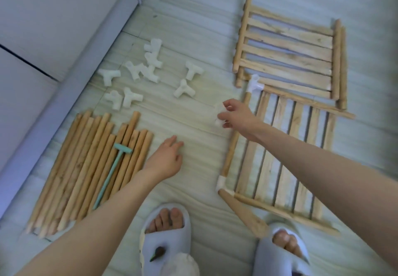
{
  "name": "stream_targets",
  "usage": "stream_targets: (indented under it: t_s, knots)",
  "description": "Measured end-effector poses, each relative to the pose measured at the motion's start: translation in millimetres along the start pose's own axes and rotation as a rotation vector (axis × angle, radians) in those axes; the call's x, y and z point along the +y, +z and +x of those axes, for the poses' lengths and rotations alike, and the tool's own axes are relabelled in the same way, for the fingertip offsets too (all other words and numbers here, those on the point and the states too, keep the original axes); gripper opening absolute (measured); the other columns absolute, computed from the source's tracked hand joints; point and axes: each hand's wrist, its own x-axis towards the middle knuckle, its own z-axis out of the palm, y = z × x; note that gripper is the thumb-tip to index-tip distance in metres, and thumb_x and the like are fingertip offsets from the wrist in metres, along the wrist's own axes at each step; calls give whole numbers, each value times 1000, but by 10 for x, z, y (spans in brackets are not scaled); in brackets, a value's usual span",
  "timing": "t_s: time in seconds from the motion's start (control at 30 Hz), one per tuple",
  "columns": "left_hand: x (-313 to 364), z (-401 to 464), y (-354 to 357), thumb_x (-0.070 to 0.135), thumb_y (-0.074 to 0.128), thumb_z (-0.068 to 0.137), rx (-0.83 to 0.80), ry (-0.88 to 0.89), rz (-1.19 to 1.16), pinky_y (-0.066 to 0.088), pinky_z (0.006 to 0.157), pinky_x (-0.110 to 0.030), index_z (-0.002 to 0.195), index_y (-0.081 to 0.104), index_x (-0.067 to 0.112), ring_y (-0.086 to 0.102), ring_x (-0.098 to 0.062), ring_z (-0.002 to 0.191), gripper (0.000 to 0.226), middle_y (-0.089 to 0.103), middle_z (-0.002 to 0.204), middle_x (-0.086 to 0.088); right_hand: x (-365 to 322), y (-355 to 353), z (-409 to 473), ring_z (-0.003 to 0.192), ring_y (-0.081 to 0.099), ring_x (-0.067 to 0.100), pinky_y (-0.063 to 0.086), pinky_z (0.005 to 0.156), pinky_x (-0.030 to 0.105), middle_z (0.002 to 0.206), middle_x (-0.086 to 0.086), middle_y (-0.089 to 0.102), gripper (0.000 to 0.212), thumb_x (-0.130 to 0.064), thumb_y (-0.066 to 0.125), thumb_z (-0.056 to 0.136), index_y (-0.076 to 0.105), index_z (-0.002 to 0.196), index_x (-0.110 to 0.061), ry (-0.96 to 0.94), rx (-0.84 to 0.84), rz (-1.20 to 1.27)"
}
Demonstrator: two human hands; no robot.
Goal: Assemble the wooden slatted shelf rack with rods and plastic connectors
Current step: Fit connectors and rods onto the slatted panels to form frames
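My right hand [235, 117] pinches a white plastic connector [218, 122] just left of the near slatted shelf panel [286, 157]. That panel has one connector at its far left corner [255, 85] and another at its near left corner [221, 182], with a rod [241, 213] sticking out toward my feet. A second slatted panel [290, 53] lies farther back. My left hand [167, 160] hovers with relaxed fingers over the floor, right of a pile of wooden rods [86, 168]. Several loose white connectors [148, 68] lie scattered beyond.
A teal plastic mallet [112, 168] lies on the rod pile. A grey sofa edge [43, 81] runs along the left. My two feet in pale slippers [165, 232] stand at the bottom, close to the protruding rod.
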Motion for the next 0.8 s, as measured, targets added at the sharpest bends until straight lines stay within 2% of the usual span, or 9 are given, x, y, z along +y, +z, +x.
stream_targets:
  t_s: [0.07, 0.13, 0.2, 0.27, 0.33, 0.43, 0.53, 0.67, 0.8]
  knots:
    - [84, -155, 40, 17, 42, 96, -5, 8, -78, 24, 107, -24, 143, 32, 13, 30, -24, 136, 48, 30, 150, -11, -30, -265, -238, 74, 53, 22, 43, 62, 27, 94, 13, 54, 17, 6, 50, 87, 54, 98, -6, 55, 3, 180]
    - [225, -365, 123, 14, 44, 96, -9, 47, -136, 29, 100, -21, 140, 36, 12, 40, -23, 129, 45, 39, 143, -10, 0, -535, -522, 70, 51, 21, 36, 60, 28, 86, 9, 50, 17, 4, 43, 89, 53, 88, -9, 73, 47, 245]
    - [369, -592, 225, 11, 45, 93, 50, 76, -170, 36, 95, -24, 133, 43, 14, 49, -20, 118, 40, 46, 136, -7, 118, -770, -828, 64, 45, 18, 29, 57, 30, 83, 8, 45, 18, 3, 39, 90, 53, 88, -8, 96, 131, 301]
    - [506, -823, 316, 11, 46, 90, 129, 39, -183, 47, 80, -29, 119, 48, 19, 58, -17, 96, 31, 52, 121, 0, 348, -961, -1145, 61, 41, 17, 27, 55, 30, 84, 6, 44, 14, 2, 40, 92, 52, 93, -6, 117, 200, 315]
    - [636, -1027, 396, 13, 46, 87, 157, -16, -181, 48, 68, -29, 102, 49, 22, 57, -16, 76, 18, 56, 104, 3, 656, -1116, -1469, 59, 42, 16, 31, 53, 27, 80, 7, 45, 14, 2, 43, 93, 53, 88, -7, 125, 272, 351]
    - [842, -1225, 519, 14, 44, 87, 122, -2, -120, 49, 77, -31, 100, 57, 21, 59, -19, 89, 19, 64, 102, 0, 1102, -1274, -1904, 60, 48, 15, 38, 50, 21, 79, 9, 48, 12, 4, 46, 92, 51, 91, -7, 149, 401, 439]
    - [1115, -1361, 643, 7, 41, 89, 39, 117, -140, 47, 83, -29, 111, 61, 14, 60, -25, 100, 30, 64, 113, -5, 1443, -1319, -2274, 67, 51, 16, 43, 60, 24, 85, 7, 53, 7, -4, 46, 94, 51, 97, -9, 206, 430, 469]
    - [1488, -1386, 752, 10, 40, 94, -17, 344, -2, 40, 96, -27, 128, 52, 12, 50, -22, 118, 36, 54, 130, -8, 1582, -1387, -2569, 71, 53, 17, 47, 68, 27, 82, 5, 56, 17, -22, 46, 98, 55, 86, -14, 183, 450, 464]
    - [1634, -1188, 818, 15, 37, 96, -17, 464, 269, 28, 110, -35, 142, 35, 15, 28, -21, 137, 47, 33, 148, -6, 1630, -1566, -2524, 66, 50, 14, 49, 66, 27, 78, 1, 53, 19, -31, 48, 96, 56, 91, -14, 204, 543, 453]
